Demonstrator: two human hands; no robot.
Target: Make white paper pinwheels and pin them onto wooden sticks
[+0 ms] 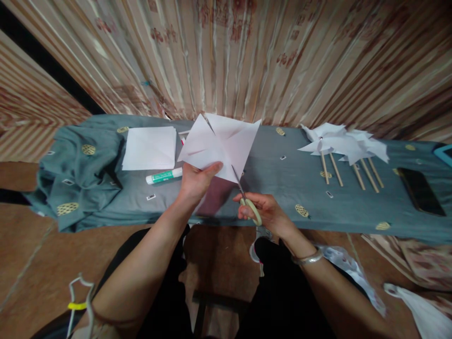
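My left hand (199, 181) pinches a white paper square (235, 136) by its lower left part, thumb on top. A slit runs in from the sheet's top edge towards its middle. In my right hand (263, 209) is a pair of scissors (251, 207) with pale green handles, fingers through the loops. The scissor blades meet the paper at its lower right corner. Left of the sheet lies a stack of white paper squares (150, 148). A green and white glue stick (164, 176) rests below that stack, near my left wrist.
Several white paper pinwheels (344, 141) on wooden sticks lie to the right on the grey-green cloth (271, 165). A black phone (421, 190) and a blue-edged item (444, 153) are at the far right. Bunched cloth (84, 165) covers the left end. A patterned curtain (226, 61) hangs behind.
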